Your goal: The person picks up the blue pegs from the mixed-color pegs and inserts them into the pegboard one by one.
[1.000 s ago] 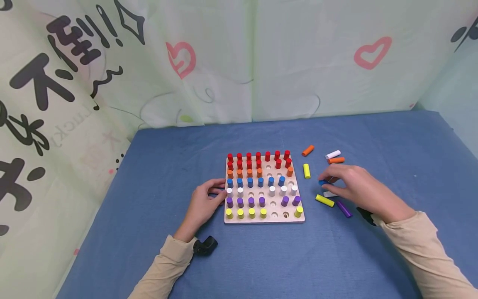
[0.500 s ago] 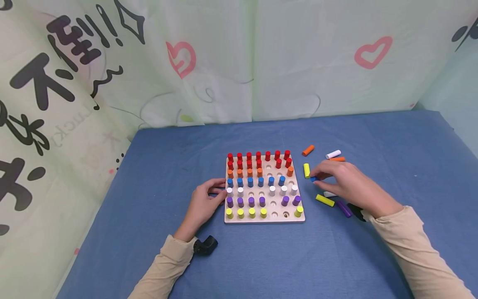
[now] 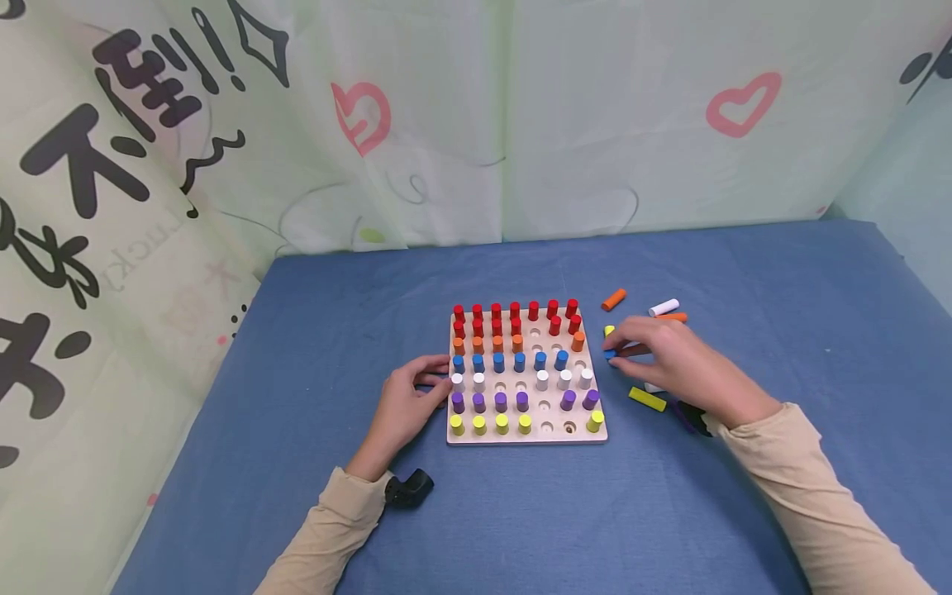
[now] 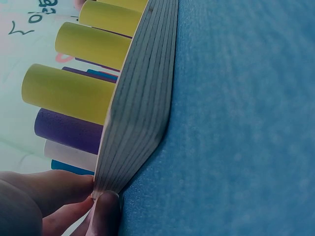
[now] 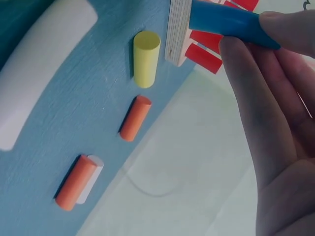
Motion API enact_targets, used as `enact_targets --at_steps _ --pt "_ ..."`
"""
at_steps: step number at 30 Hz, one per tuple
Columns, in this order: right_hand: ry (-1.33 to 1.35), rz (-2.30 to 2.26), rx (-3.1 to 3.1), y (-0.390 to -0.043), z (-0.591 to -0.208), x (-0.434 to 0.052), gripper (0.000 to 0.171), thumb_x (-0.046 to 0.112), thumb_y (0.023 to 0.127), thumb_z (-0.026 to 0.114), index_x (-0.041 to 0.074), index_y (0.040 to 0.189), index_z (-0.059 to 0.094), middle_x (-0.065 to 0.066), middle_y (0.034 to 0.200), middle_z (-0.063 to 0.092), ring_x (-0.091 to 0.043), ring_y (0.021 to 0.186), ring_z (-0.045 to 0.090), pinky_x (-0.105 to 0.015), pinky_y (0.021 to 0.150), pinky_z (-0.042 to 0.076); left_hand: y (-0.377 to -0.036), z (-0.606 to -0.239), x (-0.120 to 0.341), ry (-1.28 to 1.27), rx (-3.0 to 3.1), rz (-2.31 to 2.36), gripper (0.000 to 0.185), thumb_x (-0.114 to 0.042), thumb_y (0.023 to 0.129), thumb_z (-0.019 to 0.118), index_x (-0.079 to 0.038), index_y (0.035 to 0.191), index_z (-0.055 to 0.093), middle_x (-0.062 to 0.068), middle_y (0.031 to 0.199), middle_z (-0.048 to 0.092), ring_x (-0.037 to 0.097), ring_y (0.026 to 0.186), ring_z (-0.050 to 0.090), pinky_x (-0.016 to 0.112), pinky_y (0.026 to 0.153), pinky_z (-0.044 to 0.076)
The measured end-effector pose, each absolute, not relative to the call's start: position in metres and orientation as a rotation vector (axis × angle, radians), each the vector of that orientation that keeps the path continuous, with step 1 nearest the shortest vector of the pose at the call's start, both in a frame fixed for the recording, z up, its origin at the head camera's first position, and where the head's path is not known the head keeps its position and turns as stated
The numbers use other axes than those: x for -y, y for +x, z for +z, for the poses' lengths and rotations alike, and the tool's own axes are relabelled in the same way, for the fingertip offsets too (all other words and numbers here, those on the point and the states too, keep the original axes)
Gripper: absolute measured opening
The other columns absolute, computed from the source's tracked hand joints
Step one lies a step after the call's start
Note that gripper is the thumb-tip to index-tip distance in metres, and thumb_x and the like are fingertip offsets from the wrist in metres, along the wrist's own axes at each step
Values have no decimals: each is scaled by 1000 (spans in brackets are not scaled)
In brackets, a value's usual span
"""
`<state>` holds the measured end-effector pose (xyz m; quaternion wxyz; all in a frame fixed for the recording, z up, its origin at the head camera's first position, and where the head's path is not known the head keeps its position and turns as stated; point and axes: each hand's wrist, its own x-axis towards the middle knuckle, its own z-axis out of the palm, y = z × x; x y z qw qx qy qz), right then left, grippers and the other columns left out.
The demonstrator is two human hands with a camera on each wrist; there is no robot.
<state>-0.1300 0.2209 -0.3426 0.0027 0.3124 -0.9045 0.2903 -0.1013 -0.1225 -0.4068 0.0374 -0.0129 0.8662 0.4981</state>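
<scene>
A square wooden pegboard lies on the table with rows of red, orange, blue, white, purple and yellow pegs and several bare holes. At its left edge my left hand holds the board; in the left wrist view finger and thumb pinch its layered side. My right hand is just off the board's right side, pinching a blue peg between thumb and fingers. In the right wrist view that peg shows in front of the board's edge. The right hand partly hides a yellow peg in the head view.
Right of the board lie loose pegs: an orange peg, a white peg, another orange peg and a yellow peg. A second white peg is mostly covered by the right hand. A printed curtain hangs behind the table.
My right hand has carried the blue peg leftward from among the loose pegs toward the board's right edge. My left hand and the board have stayed still.
</scene>
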Motion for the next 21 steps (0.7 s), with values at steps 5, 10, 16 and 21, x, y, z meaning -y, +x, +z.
enact_targets --at_steps 5,10,16,21 --pt "975 894 2855 -132 -343 -216 21 -5 81 76 2 100 71 -3 96 70 -20 90 71 -36 81 59 -101 -406 123 -34 -2665 1518 35 -12 93 68 -8 128 65 8 116 69 18 94 67 27 73 59" --pt "1011 879 2830 -134 -344 -212 22 -5 80 77 3 101 72 -3 97 71 -19 91 69 -35 80 59 -101 -406 122 -46 -2659 1519 35 -12 93 68 -8 128 65 7 116 69 18 94 67 28 74 59" --pt "1024 865 2844 -135 -343 -208 23 -5 81 77 3 101 72 -4 99 71 -20 92 69 -35 79 60 -101 -406 122 -55 -2648 1525 36 -12 93 68 -8 129 64 6 117 69 18 94 66 28 74 59" --pt "1037 877 2828 -137 -346 -204 22 -6 81 76 3 100 71 -4 97 71 -18 91 69 -34 79 60 -101 -406 122 -58 -2649 1525 36 -13 93 69 -9 129 64 6 116 69 17 93 66 28 74 59"
